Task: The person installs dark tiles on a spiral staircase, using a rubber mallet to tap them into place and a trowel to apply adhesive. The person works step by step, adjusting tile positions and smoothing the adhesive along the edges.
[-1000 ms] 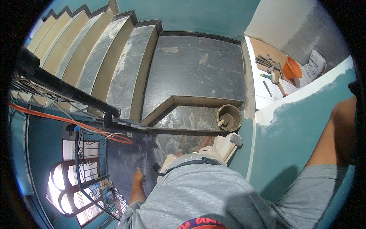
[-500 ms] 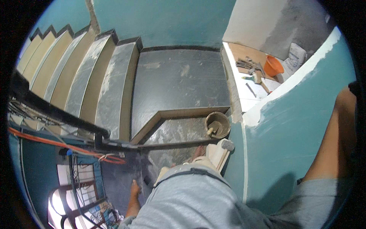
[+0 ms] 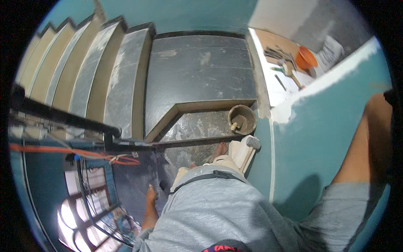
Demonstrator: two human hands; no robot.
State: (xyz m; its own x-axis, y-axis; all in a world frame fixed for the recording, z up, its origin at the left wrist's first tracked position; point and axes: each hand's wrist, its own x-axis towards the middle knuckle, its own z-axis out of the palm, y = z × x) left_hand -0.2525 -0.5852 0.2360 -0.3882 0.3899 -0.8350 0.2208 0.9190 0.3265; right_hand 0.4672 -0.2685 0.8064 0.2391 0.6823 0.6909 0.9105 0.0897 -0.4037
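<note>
My left hand point(image 3: 151, 193) hangs low at my left side, a finger stretched out and nothing seen in it. It is nearest to the dark floor of the lower level. My right forearm point(image 3: 357, 147) is raised along the teal wall, and the hand at its end is cut off by the dark rim of the picture. Ahead of my feet stands a mortar-stained bucket point(image 3: 247, 116) with a light-handled tool point(image 3: 235, 126) in it. Close to my right leg, a grey-headed mallet point(image 3: 253, 143) leans on a whitish slab point(image 3: 239, 153).
Dark-topped stairs point(image 3: 119, 80) rise at the left behind a black handrail point(image 3: 63, 115). An orange cable point(image 3: 58, 150) runs along the railing. On the white ledge point(image 3: 273, 93) at the right lie several hand tools point(image 3: 279, 54), an orange bucket point(image 3: 305, 59) and a white sack point(image 3: 331, 51).
The view has tilted, so landing and bucket sit higher in the picture. A dark edge with red marks now shows at the bottom. Both arms keep much the same pose.
</note>
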